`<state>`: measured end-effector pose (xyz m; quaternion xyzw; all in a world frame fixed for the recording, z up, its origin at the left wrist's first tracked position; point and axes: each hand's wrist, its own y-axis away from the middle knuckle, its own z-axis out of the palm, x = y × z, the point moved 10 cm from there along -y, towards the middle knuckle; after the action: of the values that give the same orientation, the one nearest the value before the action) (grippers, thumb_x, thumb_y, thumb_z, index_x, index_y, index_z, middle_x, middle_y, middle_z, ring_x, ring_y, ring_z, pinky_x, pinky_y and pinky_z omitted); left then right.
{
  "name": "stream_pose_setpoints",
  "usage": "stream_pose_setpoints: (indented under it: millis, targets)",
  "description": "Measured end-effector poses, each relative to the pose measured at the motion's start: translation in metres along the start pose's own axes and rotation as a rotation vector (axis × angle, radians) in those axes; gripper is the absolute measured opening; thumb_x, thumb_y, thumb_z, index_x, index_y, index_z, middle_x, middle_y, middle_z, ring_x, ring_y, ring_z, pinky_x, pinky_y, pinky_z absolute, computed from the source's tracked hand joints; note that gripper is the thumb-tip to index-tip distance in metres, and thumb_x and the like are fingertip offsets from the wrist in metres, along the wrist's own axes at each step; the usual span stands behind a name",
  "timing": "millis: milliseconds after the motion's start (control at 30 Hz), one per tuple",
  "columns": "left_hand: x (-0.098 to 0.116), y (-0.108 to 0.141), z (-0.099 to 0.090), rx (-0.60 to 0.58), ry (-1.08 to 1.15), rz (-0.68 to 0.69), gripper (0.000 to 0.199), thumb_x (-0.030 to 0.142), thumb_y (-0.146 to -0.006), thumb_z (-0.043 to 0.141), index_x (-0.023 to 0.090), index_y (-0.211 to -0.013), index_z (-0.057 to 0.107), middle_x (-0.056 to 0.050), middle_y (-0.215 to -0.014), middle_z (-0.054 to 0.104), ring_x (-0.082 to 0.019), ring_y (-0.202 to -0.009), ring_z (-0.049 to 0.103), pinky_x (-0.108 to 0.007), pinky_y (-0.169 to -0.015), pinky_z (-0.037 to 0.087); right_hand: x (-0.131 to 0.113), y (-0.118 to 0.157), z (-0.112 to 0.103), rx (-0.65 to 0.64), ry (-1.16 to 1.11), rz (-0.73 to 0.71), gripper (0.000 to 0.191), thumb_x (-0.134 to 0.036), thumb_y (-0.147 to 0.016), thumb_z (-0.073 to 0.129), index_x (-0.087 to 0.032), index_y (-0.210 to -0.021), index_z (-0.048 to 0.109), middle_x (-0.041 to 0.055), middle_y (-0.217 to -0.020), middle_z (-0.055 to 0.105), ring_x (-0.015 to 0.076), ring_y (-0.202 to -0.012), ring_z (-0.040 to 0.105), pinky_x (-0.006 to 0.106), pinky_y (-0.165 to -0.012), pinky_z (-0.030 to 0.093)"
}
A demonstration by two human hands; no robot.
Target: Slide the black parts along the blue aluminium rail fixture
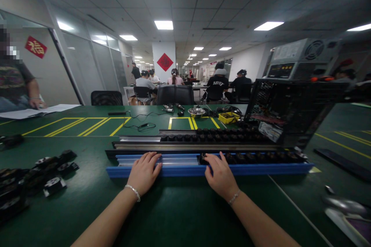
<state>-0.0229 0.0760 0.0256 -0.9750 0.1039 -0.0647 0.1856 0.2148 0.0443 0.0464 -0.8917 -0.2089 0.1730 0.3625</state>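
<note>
A long blue rail [179, 170] lies crosswise on the green table, with a silvery inner channel at its left part. Several black blocks [246, 158] sit in a row along its right part. My left hand [145, 173] rests over the rail's left part, fingers stretched across it and thumb apart, holding nothing visible. At the left end of the row, my right hand [222, 175] has its fingers curved over a black block [201, 158], thumb near the rail's front wall. The fingers partly hide that block.
Behind lie more dark rails [185, 146] with black parts. Loose black parts [53, 185] are heaped at left. An open computer case [292, 112] stands at right. Farther back are a metal bowl [196, 112], a yellow tray [228, 117] and cables. A person [20, 81] stands at far left.
</note>
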Motion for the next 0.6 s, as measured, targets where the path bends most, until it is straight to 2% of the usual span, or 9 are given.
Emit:
stream_pose_setpoints:
  millis: [400,600]
  targets:
    - [0.002,0.000,0.000,-0.001,-0.010,-0.006,0.041,0.040,-0.087,0.033,0.025,-0.121,0.051,-0.004,-0.129,0.052,-0.023,-0.122,0.041,-0.042,-0.096,0.036,-0.004,0.001,0.003,-0.022,-0.026,-0.050,0.034,-0.010,-0.073,0.040,-0.014,-0.101,0.059,0.0116,-0.103,0.063,0.0208,-0.103,0.056,0.047,-0.102,0.034]
    - [0.016,0.003,0.004,-0.010,0.032,0.108,0.040,0.033,-0.089,0.030,0.022,-0.120,0.051,-0.005,-0.132,0.050,-0.019,-0.124,0.040,-0.039,-0.101,0.034,-0.005,0.001,0.006,-0.033,-0.034,-0.073,0.034,-0.010,-0.074,0.040,-0.011,-0.104,0.057,0.0131,-0.106,0.062,0.0208,-0.105,0.055,0.046,-0.101,0.036]
